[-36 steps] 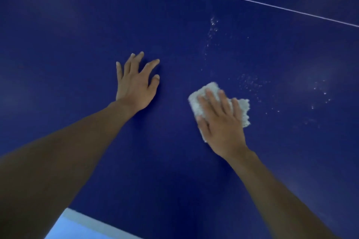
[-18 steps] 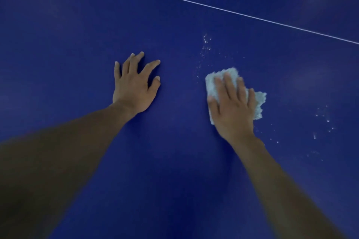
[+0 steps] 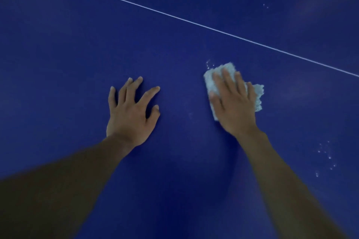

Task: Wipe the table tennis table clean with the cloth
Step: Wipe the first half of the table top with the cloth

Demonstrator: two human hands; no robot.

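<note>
Head view: the right hand [image 3: 233, 106] is pressing a white cloth [image 3: 258, 93] flat with straight fingers onto the blue table tennis table [image 3: 58, 44], just below the white line [image 3: 174, 15]. The left hand [image 3: 130, 114] is resting beside the cloth, fingers spread, gripping nothing. Pale specks [image 3: 326, 159] are lying right of the cloth.

a dark blue table [image 3: 77, 48] crossed by a thin white line [image 3: 194, 22]. a white cloth [image 3: 257, 93] lies flat on it under the right hand [image 3: 233, 108]; the left hand [image 3: 130, 116] rests spread nearby. pale specks [image 3: 329, 158] dot the surface at right.
</note>
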